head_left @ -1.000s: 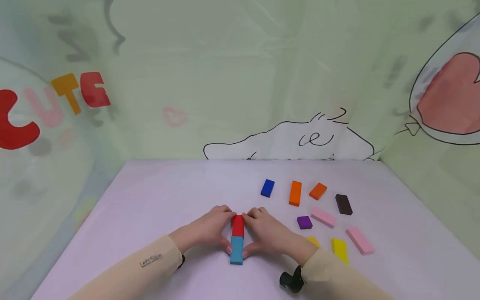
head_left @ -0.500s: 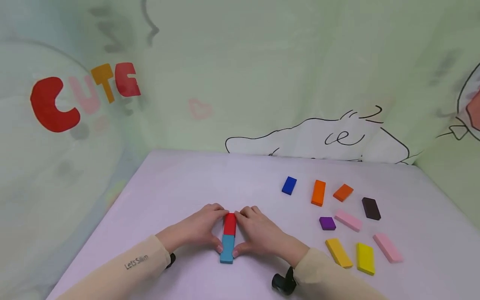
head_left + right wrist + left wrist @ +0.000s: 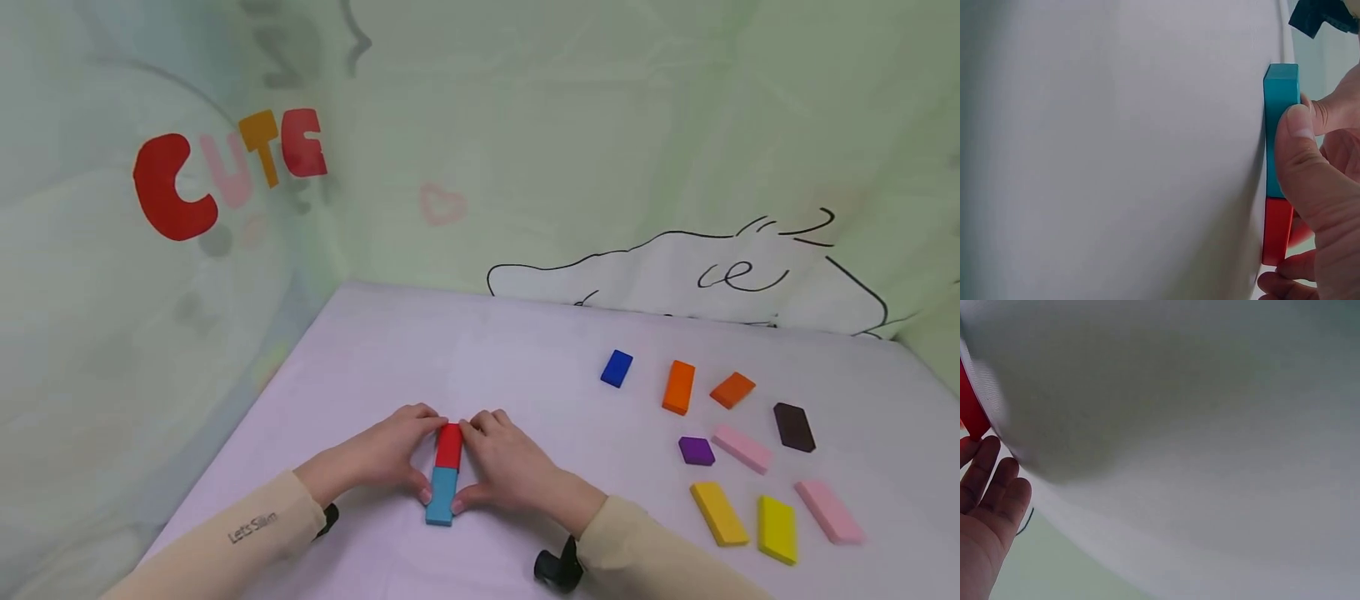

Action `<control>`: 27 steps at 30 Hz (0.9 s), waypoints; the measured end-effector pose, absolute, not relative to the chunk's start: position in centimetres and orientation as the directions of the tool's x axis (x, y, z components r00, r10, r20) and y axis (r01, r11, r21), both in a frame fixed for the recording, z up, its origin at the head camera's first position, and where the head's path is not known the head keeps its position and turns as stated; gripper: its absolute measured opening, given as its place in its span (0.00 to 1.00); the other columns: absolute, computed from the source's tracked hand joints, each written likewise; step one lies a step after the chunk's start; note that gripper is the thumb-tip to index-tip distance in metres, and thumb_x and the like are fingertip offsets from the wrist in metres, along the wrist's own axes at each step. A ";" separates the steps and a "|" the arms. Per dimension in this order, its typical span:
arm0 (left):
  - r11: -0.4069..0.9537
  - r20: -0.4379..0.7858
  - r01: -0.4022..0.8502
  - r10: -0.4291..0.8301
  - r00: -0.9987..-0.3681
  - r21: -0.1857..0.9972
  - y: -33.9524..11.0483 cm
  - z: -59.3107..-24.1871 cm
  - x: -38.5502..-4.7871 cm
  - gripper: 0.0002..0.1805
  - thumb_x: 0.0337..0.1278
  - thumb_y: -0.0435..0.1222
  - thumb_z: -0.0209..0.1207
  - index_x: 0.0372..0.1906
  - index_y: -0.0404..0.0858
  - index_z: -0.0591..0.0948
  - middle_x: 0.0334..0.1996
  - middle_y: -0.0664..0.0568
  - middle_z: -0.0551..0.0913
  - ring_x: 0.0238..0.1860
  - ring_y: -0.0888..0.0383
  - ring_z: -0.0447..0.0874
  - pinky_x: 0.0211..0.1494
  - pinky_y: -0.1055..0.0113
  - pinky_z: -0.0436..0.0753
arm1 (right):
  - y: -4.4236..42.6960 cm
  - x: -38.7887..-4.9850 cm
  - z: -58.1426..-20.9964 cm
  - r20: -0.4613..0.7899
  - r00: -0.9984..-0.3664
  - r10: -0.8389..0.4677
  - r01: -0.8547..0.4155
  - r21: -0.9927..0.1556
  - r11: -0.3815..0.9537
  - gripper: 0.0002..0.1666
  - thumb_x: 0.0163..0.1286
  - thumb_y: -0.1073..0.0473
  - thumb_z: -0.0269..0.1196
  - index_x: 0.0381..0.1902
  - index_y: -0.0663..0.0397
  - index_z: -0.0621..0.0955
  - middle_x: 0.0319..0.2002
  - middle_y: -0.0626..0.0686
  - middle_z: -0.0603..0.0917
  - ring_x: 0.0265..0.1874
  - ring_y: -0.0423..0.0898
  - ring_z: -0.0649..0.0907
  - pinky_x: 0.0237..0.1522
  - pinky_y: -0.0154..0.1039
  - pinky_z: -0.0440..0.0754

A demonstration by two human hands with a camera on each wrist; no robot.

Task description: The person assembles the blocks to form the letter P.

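Observation:
A light blue block and a red block lie end to end on the table, held between both hands. My left hand has its thumb at the left side of the blue block and its fingertips at the red block's far left corner. My right hand grips from the other side, its thumb pressed along the blue block and its fingers by the red block's far end. In the left wrist view, the left fingers touch the edge of the red block.
To the right on the table lie a dark blue block, two orange blocks, a dark brown block, a purple block, two pink blocks, an amber block and a yellow block. Printed curtains surround the table.
The head view has turned to the right, so everything sits further left or lower in it. Both hands keep their hold on the red and blue blocks, which look unmoved on the table.

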State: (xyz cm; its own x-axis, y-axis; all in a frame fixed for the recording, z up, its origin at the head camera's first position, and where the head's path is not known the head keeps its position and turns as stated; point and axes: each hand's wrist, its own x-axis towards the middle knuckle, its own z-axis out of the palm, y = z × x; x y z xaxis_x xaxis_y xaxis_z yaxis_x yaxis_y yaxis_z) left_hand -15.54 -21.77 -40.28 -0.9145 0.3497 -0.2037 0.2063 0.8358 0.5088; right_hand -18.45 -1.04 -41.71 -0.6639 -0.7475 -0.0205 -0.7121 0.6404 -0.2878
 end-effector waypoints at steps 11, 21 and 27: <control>0.841 -0.207 0.195 0.337 -0.919 0.505 -22.9 -40.4 -14.7 0.50 0.38 0.42 0.83 0.71 0.34 0.73 0.64 0.46 0.76 0.68 0.47 0.71 0.72 0.49 0.77 | -2.3 -17.6 -41.6 -0.012 -0.651 -0.759 -0.733 -0.250 0.633 0.59 0.50 0.29 0.76 0.68 0.64 0.76 0.55 0.57 0.80 0.55 0.51 0.76 0.60 0.44 0.82; 0.835 -0.217 0.219 0.369 -0.904 0.504 -23.6 -40.2 -14.3 0.50 0.37 0.40 0.83 0.71 0.34 0.74 0.64 0.47 0.76 0.68 0.47 0.71 0.71 0.49 0.77 | -3.0 -16.5 -41.9 0.016 -0.652 -0.758 -0.747 -0.191 0.637 0.58 0.51 0.27 0.75 0.67 0.64 0.76 0.55 0.56 0.81 0.52 0.50 0.77 0.58 0.41 0.82; 0.834 -0.225 0.212 0.367 -0.902 0.509 -23.9 -40.1 -14.1 0.50 0.37 0.40 0.83 0.71 0.34 0.74 0.65 0.47 0.76 0.69 0.46 0.71 0.71 0.48 0.77 | -3.2 -16.0 -42.0 0.038 -0.660 -0.751 -0.745 -0.169 0.646 0.59 0.50 0.26 0.74 0.66 0.65 0.76 0.54 0.56 0.81 0.51 0.49 0.77 0.58 0.40 0.82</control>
